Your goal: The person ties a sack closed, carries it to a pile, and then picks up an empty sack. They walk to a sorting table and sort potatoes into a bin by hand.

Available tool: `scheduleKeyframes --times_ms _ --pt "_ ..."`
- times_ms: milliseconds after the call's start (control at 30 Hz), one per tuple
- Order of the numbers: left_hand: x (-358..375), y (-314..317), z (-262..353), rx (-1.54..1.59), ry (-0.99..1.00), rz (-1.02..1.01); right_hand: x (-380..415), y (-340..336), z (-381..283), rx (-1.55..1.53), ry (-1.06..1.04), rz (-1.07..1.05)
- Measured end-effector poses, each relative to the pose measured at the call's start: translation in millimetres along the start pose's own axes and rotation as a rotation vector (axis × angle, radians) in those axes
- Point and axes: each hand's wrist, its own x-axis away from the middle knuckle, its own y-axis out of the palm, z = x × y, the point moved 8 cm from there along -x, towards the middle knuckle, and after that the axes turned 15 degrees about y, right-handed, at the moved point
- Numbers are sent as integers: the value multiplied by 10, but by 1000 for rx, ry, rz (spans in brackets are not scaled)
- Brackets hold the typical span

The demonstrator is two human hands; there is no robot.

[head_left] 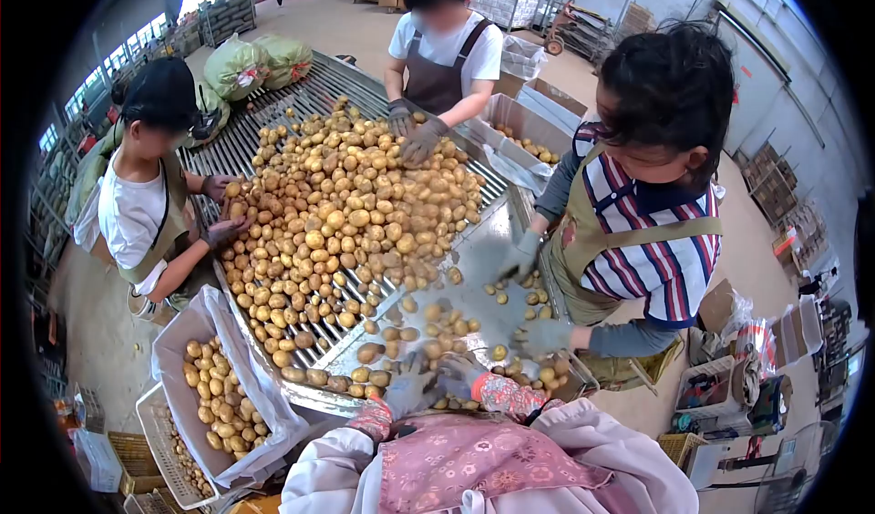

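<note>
Many potatoes lie heaped on a slatted metal sorting table. At its near edge, my left hand, in a grey glove, rests by loose potatoes with its fingers apart. Close beside it, my right hand, also gloved, is smeared by motion, so its fingers and anything in them cannot be made out. Several blurred potatoes are just beyond my hands. More potatoes lie right of my right hand at the table's edge.
At the left stands a lined crate of potatoes, with a white basket beside it. Three co-workers stand around the table; the gloved hands of the one at right are close to mine. A potato box and green sacks are farther off.
</note>
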Motion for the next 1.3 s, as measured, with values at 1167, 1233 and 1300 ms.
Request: scheduleKeyframes --times_ms 1167,1233,1300 --pt "1504 -1191 -1255 -275 -770 478 -2997 -1789 -2704 361 57 613" --pt "1514 -1163 -1285 -271 -772 451 -2925 -1656 -2750 599 115 481" --pt "1510 -1146 -1319 -256 -786 437 -2968 -1514 -2563 214 28 425"
